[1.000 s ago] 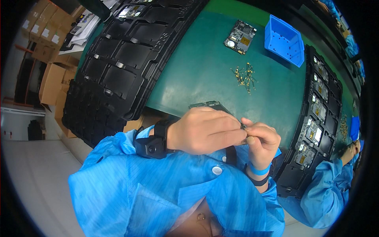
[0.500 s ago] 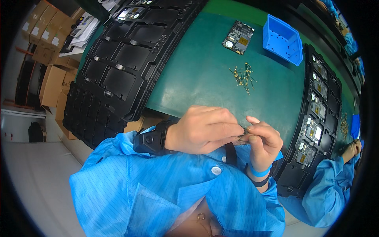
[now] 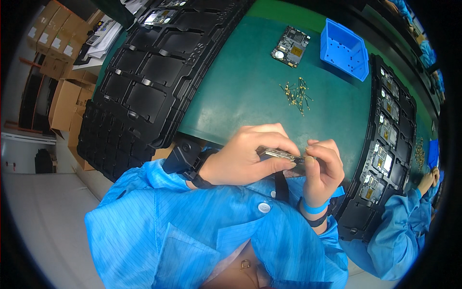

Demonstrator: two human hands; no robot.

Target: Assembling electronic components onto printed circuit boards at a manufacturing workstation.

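Observation:
My left hand is closed round a small circuit board, held nearly edge-on just in front of my chest. Thumb below and fingers above grip its long sides. At the board's right end my right hand is pinched, its thumb and fingertips against the corner. Whether something small sits between those fingertips I cannot make out. Beyond my hands, on the green mat, lies a loose pile of short black cables with gold ends. Another circuit board rests flat farther back.
An open blue bin stands at the back right. Stacked black trays with mostly bare pockets lie left; another black tray holding several boards lies right. Past it a co-worker's blue sleeve shows. Cardboard boxes stand far left.
My left hand has turned, with its wrist rolling, so more of the board's edge now shows between my hands. My right fingers have shifted slightly at the board's end.

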